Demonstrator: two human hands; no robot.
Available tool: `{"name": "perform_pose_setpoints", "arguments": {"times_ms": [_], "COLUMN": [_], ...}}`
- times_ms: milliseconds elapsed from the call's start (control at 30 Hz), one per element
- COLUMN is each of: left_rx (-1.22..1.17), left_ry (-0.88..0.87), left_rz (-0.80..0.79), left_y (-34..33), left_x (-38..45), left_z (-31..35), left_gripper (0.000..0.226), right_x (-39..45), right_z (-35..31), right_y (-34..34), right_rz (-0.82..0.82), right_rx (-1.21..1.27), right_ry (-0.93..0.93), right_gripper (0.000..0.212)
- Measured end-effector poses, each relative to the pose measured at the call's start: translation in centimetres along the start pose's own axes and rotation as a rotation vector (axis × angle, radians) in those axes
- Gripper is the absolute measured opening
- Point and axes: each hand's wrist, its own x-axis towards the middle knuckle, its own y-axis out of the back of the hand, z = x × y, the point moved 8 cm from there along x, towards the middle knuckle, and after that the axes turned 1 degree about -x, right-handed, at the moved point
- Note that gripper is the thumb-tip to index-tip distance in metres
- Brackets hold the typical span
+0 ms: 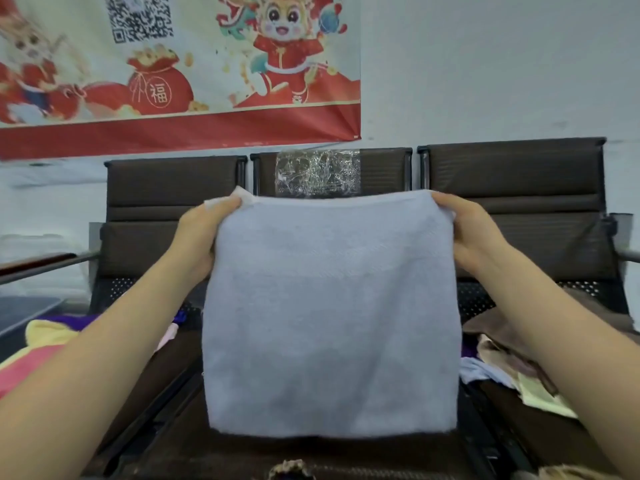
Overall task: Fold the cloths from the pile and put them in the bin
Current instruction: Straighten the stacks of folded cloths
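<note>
Cloth [330,313], pale blue-grey, held up in mid-air at chest height, hanging flat and roughly square, lower edge free above the middle seat; left hand [199,233] pinches the upper left corner, thumb on the near face, a white tag or hem end poking out above the fingers; right hand [472,233] pinches the upper right corner, thumb along the top hem, other fingers hidden behind the fabric; both forearms reach in from the lower corners of the view; the cloth blocks most of the middle seat and the lower part of its backrest

Bench [512,188] of three dark brown seats stands against the wall, backrests side by side; middle backrest carries a patch of crinkled clear tape [318,173], just above the cloth's top edge; perforated metal shows at the seat backs on both sides of the cloth

Left seat: pile [45,344] of loose cloths, yellow, pink and purple, partly hidden by the left forearm; right seat: heap [509,362] of brown, beige, pale blue and cream pieces, partly behind the right forearm; whether either sits in a bin cannot be told

Wall [485,64] pale grey; banner [180,74] in red and cream hangs upper left, with cartoon figures and a QR code; a frayed tan item [291,469] at the bottom edge, blurred
</note>
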Motion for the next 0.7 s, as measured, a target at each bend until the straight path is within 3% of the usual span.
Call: {"name": "perform_pose_setpoints", "arguments": {"times_ms": [100,200,333,433,533,700], "left_rx": [0.283,0.567,0.789,0.814,0.789,0.783], "left_ry": [-0.029,-0.006,0.026,0.045,0.053,0.076], "left_rz": [0.02,0.008,-0.132,-0.11,-0.044,0.005], "left_y": [0.4,1.1,0.7,0.6,0.5,0.3], "left_x": [0.8,1.6,2.7,3.6,4.8,7.1], "left_z": [-4.4,-9.7,-16.4,-19.5,-21.5,-24.7], "left_gripper": [0.01,0.017,0.014,0.016,0.016,0.017], "right_x": [1.4,3.0,4.4,5.6,7.4,9.6], "right_z": [3.6,7.9,12.4,15.2,17.1,20.5], "right_y": [3.0,7.6,10.9,12.1,13.0,14.2], "right_rz": [0.083,0.201,0.159,0.127,0.205,0.313], "right_rx": [-0.165,-0.604,-0.996,-0.997,-0.984,-0.894], "right_ry": [-0.099,-0.117,-0.18,-0.27,-0.284,-0.33], "right_gripper": [0.029,0.039,0.033,0.025,0.014,0.024]}}
